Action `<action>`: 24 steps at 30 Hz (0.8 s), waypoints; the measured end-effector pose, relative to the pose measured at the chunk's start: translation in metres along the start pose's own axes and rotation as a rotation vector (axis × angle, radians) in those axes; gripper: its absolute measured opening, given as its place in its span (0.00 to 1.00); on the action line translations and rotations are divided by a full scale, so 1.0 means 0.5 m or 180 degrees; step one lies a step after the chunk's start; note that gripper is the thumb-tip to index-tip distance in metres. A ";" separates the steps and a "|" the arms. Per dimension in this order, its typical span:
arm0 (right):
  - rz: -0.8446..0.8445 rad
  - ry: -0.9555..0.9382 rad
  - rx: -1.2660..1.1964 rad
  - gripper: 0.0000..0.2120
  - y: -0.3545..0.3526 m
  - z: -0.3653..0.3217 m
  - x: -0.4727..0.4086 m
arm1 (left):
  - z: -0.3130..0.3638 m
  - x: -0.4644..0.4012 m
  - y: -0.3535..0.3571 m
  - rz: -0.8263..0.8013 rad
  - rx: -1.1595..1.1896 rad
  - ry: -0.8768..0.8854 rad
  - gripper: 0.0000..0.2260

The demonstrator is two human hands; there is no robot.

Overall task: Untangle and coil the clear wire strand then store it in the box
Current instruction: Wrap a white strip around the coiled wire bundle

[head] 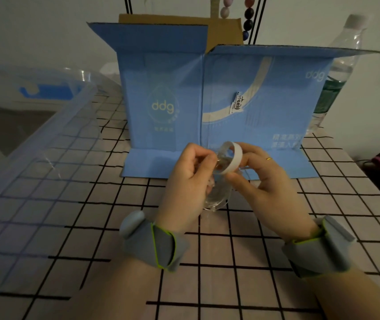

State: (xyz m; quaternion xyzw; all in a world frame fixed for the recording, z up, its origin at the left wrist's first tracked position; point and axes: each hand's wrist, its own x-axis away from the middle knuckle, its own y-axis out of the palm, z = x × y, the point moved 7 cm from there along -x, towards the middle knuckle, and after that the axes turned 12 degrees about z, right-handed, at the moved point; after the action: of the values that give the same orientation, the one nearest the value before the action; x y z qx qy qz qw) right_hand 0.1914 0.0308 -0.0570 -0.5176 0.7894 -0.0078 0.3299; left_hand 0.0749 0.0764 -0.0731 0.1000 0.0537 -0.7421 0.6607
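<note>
Checked cloth (pixel 207 285); hands (pixel 226 179) hold round white spool (pixel 231 158).

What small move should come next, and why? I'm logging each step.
Probably keep winding: the right hand grips the white spool, the left hand pinches the clear strand beside it, and loose loops hang below the hands. One more turn would take up slack before anything goes in the box.

Matt cardboard box (pixel 172 88), glossy plastic bottle (pixel 343 72)

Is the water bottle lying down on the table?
No, the water bottle stands upright behind the blue box's right side.
</note>
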 end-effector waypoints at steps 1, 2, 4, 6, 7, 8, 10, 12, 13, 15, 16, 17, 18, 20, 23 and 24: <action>0.0071 -0.0022 0.0072 0.09 -0.002 0.002 0.000 | 0.000 0.000 -0.001 0.0005 -0.0087 0.0080 0.06; 0.0168 -0.0053 0.0140 0.09 -0.003 0.003 0.001 | 0.001 0.000 -0.001 -0.0004 -0.0167 0.0163 0.06; 0.0325 -0.0164 0.0235 0.09 -0.002 -0.002 0.006 | 0.005 0.005 0.002 -0.0013 -0.0251 0.0281 0.05; 0.0414 -0.0397 0.0312 0.07 0.001 -0.015 0.011 | 0.010 0.011 0.007 -0.0019 -0.0217 0.0297 0.04; 0.0455 -0.0528 0.0331 0.06 0.001 -0.022 0.014 | 0.012 0.013 0.009 -0.0023 -0.0182 0.0292 0.04; 0.0507 -0.0636 0.0347 0.06 0.000 -0.028 0.017 | 0.015 0.016 0.011 -0.0034 -0.0139 0.0281 0.04; 0.0637 -0.0833 0.0509 0.06 -0.005 -0.039 0.020 | 0.019 0.020 0.014 -0.0049 -0.0019 0.0245 0.04; 0.0769 -0.1040 0.0784 0.05 -0.010 -0.048 0.022 | 0.023 0.021 0.015 -0.0031 0.0094 0.0200 0.05; 0.0828 -0.1133 0.0891 0.05 -0.012 -0.052 0.023 | 0.024 0.022 0.015 -0.0029 0.0114 0.0165 0.05; 0.0937 -0.1318 0.1049 0.04 -0.015 -0.061 0.024 | 0.026 0.025 0.017 -0.0070 0.0184 0.0062 0.06; 0.0981 -0.1402 0.1114 0.05 -0.016 -0.063 0.025 | 0.026 0.026 0.019 -0.0091 0.0218 0.0024 0.06; 0.1014 -0.1471 0.1183 0.05 -0.016 -0.065 0.026 | 0.027 0.026 0.019 -0.0102 0.0238 0.0017 0.07; 0.1040 -0.1511 0.1262 0.06 -0.016 -0.064 0.027 | 0.027 0.026 0.019 -0.0099 0.0242 0.0038 0.07; 0.1062 -0.1501 0.1416 0.08 -0.013 -0.061 0.027 | 0.030 0.025 0.017 -0.0071 0.0214 0.0138 0.08; 0.1016 -0.1500 0.1487 0.08 -0.007 -0.059 0.027 | 0.035 0.025 0.014 -0.0002 0.0064 0.0306 0.09; 0.1010 -0.1522 0.1504 0.08 -0.006 -0.060 0.027 | 0.036 0.027 0.014 0.0025 0.0017 0.0348 0.09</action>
State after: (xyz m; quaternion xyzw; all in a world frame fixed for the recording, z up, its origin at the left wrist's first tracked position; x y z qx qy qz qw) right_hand 0.1749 0.0084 -0.0394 -0.2856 0.7369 -0.0174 0.6124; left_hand 0.0788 0.0588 -0.0582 0.1422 0.0874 -0.7330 0.6594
